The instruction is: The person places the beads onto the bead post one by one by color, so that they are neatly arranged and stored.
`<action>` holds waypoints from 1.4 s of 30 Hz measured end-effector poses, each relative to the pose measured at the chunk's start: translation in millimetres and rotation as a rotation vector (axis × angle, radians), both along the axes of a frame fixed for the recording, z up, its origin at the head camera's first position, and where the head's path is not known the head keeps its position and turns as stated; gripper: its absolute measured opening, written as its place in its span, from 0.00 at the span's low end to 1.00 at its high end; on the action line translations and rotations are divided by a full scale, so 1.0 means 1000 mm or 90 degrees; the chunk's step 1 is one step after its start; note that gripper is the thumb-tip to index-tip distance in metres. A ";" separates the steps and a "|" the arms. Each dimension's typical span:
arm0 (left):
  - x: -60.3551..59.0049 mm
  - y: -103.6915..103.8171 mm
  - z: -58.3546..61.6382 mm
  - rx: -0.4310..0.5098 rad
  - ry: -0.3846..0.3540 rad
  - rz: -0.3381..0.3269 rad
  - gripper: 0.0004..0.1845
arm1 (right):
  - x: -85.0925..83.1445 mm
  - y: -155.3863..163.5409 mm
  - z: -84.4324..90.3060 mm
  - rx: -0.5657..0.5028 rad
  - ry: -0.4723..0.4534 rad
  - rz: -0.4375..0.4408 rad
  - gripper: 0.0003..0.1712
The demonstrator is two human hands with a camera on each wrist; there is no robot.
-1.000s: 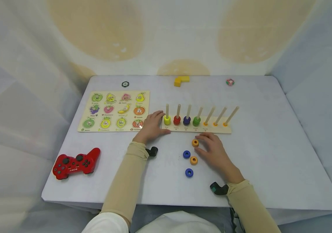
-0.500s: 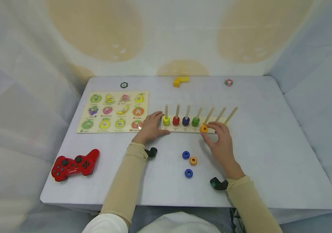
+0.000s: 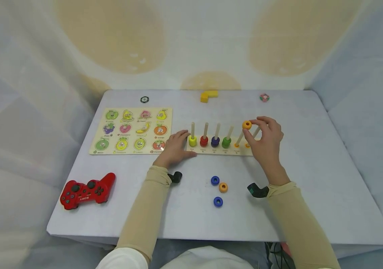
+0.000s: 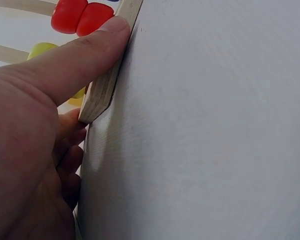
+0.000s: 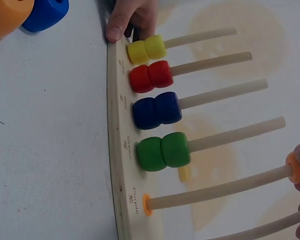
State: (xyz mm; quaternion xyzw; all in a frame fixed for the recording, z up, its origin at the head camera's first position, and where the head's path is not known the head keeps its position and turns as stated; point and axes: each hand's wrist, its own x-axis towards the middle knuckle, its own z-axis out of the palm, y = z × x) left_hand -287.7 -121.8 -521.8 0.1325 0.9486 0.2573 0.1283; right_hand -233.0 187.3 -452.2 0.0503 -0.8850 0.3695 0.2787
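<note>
My right hand point(image 3: 268, 145) pinches an orange bead point(image 3: 244, 127) between thumb and fingertips. In the right wrist view, that bead is at the top of the fifth peg point(image 5: 220, 192), whose base has a thin orange ring. My left hand point(image 3: 174, 149) holds the left end of the wooden peg board point(image 3: 208, 151), thumb along its front edge. Yellow point(image 5: 146, 49), red point(image 5: 151, 76), blue point(image 5: 156, 110) and green beads point(image 5: 163, 151) sit in pairs on the first pegs. My right hand hides the last peg and the board's right end in the head view.
Nearer me lie another orange bead point(image 3: 223, 187) and two blue beads, one point(image 3: 215, 181) beyond the other point(image 3: 218, 201). A fruit puzzle board point(image 3: 131, 130) and a red game controller point(image 3: 87, 190) are at left. Along the back are a round disc point(image 3: 144, 99), yellow blocks point(image 3: 204, 98) and a pink-green piece point(image 3: 264, 97).
My right hand has taken the orange bead from the table in front of the board and lifted it away from me and rightward to the fifth peg's top. The left hand stays put.
</note>
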 end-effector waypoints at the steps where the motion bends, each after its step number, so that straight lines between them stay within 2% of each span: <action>1: 0.000 0.000 0.000 0.000 0.000 -0.001 0.51 | 0.000 0.000 0.000 0.002 -0.006 -0.003 0.19; 8: 0.000 0.001 0.001 -0.005 -0.002 0.000 0.52 | 0.002 -0.001 -0.002 0.002 -0.010 -0.007 0.23; 15: -0.001 0.001 -0.001 -0.007 -0.002 0.002 0.51 | 0.008 -0.002 -0.001 -0.006 -0.008 -0.005 0.20; 18: -0.001 0.001 -0.001 -0.004 -0.005 0.006 0.51 | 0.015 -0.003 -0.004 -0.011 -0.017 0.002 0.19; 21: 0.000 0.001 0.000 -0.004 -0.007 0.005 0.51 | 0.030 -0.005 -0.014 -0.005 -0.046 0.019 0.18; 24: 0.000 0.001 0.002 -0.006 -0.007 0.000 0.52 | 0.051 -0.008 -0.030 0.027 -0.122 0.088 0.17; 28: -0.001 0.001 0.004 -0.004 -0.010 -0.001 0.52 | 0.081 -0.010 -0.053 0.072 -0.279 0.246 0.20; 31: -0.001 0.001 0.006 -0.007 -0.010 -0.001 0.52 | 0.097 -0.013 -0.066 0.074 -0.331 0.299 0.24; 35: -0.001 0.001 0.007 -0.017 -0.003 -0.002 0.51 | 0.104 -0.020 -0.076 0.073 -0.306 0.281 0.23; 42: 0.000 0.002 0.004 -0.016 0.000 -0.008 0.51 | 0.107 -0.025 -0.078 0.094 -0.289 0.249 0.19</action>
